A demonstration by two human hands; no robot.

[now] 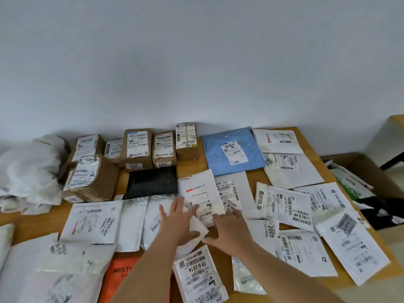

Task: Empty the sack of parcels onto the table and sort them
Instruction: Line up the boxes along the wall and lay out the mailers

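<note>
Both hands flat, fingers spread wide, holding nothing: left hand (pixel 177 217) and right hand (pixel 229 228) pressing a white parcel (pixel 200 195) mid-worktop (pixel 218 256). Slippery bags overlapping everywhere. Pushing too hard could slide neighbours, mix sorted piles, or knock parcels off the near edge.

A plain pale grey-white wall (pixel 196 62) fills the upper half of the view, evenly and softly lit. Against it stands a light brown wooden table (pixel 306 145). At the far right, pale beige floor (pixel 391 171) shows, with another wooden tabletop's corner (pixel 396 122) above it.
</note>
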